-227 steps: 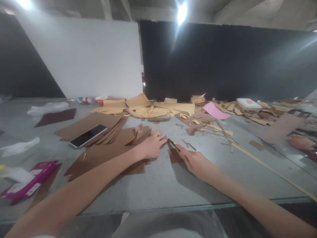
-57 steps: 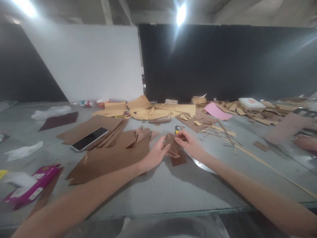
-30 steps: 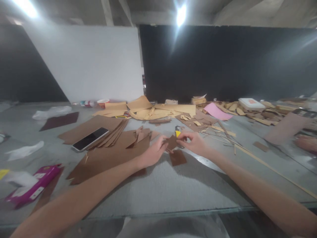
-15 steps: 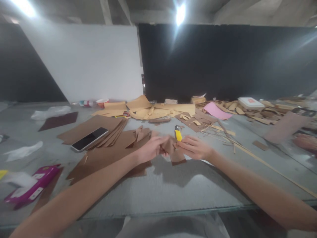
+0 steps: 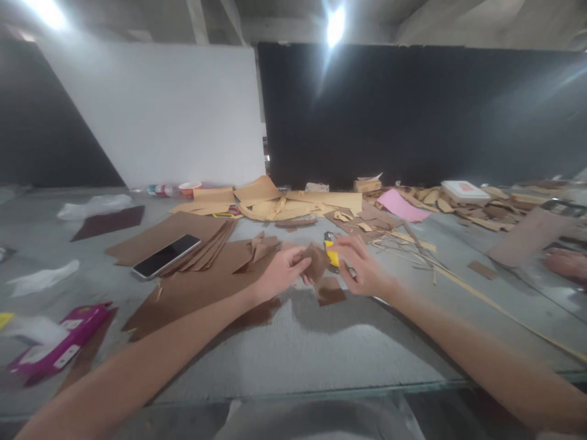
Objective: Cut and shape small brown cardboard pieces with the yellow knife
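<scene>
My left hand [image 5: 287,269] pinches a small folded piece of brown paper [image 5: 317,261] between thumb and fingers, above the grey table [image 5: 348,348]. My right hand [image 5: 360,266] is just to its right, fingers apart and holding nothing. Behind its fingertips lies a yellow cutter [image 5: 331,252], partly hidden by them. On the table below and between the hands rests a small brown square [image 5: 331,292]. Larger brown sheets [image 5: 197,296] spread out beside my left hand, with folded brown pieces [image 5: 257,253] on top.
A phone [image 5: 167,256] lies on stacked brown sheets at the left. A magenta packet [image 5: 68,342] is nearer the left edge. Tan sheets [image 5: 321,200], a pink sheet [image 5: 400,205], thin strips [image 5: 486,300] and a white box [image 5: 464,190] lie behind and right. Another person's hand [image 5: 568,264] shows at far right.
My right hand has let go of the folded brown piece and moved slightly right, its fingers spreading. My left hand still holds the piece, which is now more exposed.
</scene>
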A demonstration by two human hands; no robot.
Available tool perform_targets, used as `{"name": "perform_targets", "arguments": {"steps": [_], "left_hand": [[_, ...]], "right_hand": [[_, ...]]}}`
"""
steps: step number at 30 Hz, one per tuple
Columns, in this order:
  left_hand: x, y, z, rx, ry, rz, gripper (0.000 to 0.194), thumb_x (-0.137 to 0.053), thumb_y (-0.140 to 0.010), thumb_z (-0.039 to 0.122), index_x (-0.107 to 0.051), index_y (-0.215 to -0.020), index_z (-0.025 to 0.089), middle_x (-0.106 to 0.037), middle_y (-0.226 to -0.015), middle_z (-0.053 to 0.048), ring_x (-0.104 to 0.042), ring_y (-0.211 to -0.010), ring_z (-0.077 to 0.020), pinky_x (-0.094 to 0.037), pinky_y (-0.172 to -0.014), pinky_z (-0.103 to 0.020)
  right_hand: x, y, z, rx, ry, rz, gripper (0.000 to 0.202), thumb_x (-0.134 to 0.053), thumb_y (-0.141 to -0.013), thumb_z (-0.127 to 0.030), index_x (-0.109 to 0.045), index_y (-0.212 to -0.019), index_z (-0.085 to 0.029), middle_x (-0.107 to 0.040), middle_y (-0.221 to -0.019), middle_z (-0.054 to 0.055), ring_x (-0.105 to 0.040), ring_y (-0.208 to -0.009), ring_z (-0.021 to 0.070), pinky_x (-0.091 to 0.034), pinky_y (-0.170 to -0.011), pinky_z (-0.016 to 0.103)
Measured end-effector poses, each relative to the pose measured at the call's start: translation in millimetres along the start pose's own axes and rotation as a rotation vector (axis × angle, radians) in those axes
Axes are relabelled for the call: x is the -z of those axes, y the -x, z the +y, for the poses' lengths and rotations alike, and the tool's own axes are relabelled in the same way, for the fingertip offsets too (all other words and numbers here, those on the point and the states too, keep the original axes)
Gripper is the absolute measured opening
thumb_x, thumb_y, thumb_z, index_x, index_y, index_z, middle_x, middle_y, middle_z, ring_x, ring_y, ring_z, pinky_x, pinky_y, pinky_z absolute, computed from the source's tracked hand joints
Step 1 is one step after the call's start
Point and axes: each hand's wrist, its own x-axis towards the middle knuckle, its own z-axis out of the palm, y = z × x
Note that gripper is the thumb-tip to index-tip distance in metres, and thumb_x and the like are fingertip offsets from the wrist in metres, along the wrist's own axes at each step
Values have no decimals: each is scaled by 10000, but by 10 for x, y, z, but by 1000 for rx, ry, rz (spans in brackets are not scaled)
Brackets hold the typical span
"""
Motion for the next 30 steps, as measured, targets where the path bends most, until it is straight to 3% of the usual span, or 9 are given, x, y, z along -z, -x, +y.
{"name": "perform_targets", "arguments": {"steps": [2, 4, 7, 14, 23, 30], "left_hand": [[-15, 18, -14, -25, -52, 15, 465, -673, -981, 588, -668, -1110, 141, -760, -784, -62, -729, -614, -198, -568, -634, -296], [-31, 33, -20, -46, -57, 1, 437, -653, -997, 573, -658, -1092, 147, -766, -842, -68, -740, -644, -198, -581, -661, -304], [-49, 44, -16, -56, -56, -9, 433, -638, -1003, 580, -656, -1064, 151, -767, -850, -70, -748, -681, -203, -594, -687, -312], [-55, 15, -61, 39, -69, 30, 551, -682, -945, 654, -643, -1140, 140, -791, -853, -88, -785, -657, -249, -605, -655, -325], [5, -44, -123, 82, 150, -36, 603, -762, -878, 666, -656, -1117, 122, -785, -827, -107, -775, -678, -229, -636, -678, -334], [-17, -45, -89, 90, 209, -56, 579, -765, -895, 634, -677, -1129, 113, -773, -829, -100, -766, -694, -217, -635, -688, -327]], "right_hand": [[-54, -41, -68, -314, -213, 2, 345, -523, -1057, -346, -579, -1357, -184, -685, -1080, 119, -632, -977, 239, -531, -866, 393], [-109, -77, -117, -568, -426, -109, 367, -544, -1047, -498, -657, -1185, -176, -684, -923, 59, -607, -824, 193, -499, -742, 318], [-173, -91, -137, -773, -644, -207, 477, -620, -969, -631, -687, -883, -167, -644, -778, 17, -552, -707, 152, -430, -651, 278], [-237, -70, -94, -831, -603, -86, 455, -741, -871, -597, -671, -729, -170, -594, -654, -11, -473, -607, 124, -344, -583, 268], [-232, -65, -24, -804, -623, -184, 503, -638, -936, -625, -765, -846, -147, -676, -721, 34, -537, -643, 141, -398, -614, 269], [-153, -125, -89, -837, -549, -171, 482, -658, -915, -609, -755, -773, -158, -675, -686, 34, -549, -634, 145, -408, -605, 266]]}}
